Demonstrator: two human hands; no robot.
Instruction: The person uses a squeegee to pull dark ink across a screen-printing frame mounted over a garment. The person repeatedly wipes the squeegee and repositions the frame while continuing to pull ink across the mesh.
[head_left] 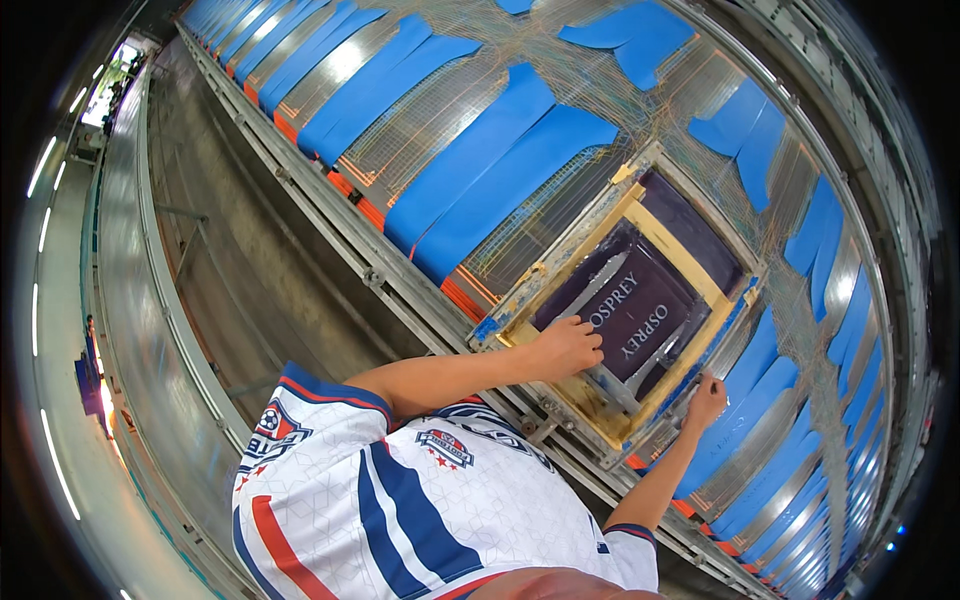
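Observation:
A screen-printing frame (517, 312) with yellow tape along its edges rests on the long table. Its dark purple mesh (655, 290) carries pale lettering and grey ink smears. My left hand (567, 348) is over the left side of the mesh, fingers curled and pressed together. What they pinch, if anything, is hidden. Just beyond the frame's right edge is my right hand (708, 400), its fingers also closed. A small pale bit shows by the fingertips, too small to name. Blue cut fabric pieces (480, 165) lie flat on the table around the frame.
A metal rail (320, 218) runs along the table's near edge. Orange strips (370, 213) lie beside the fabric, and fine coloured lines mark the tabletop. More blue pieces (760, 400) continue to the right. Another long table (130, 200) stands at far left, across a walkway.

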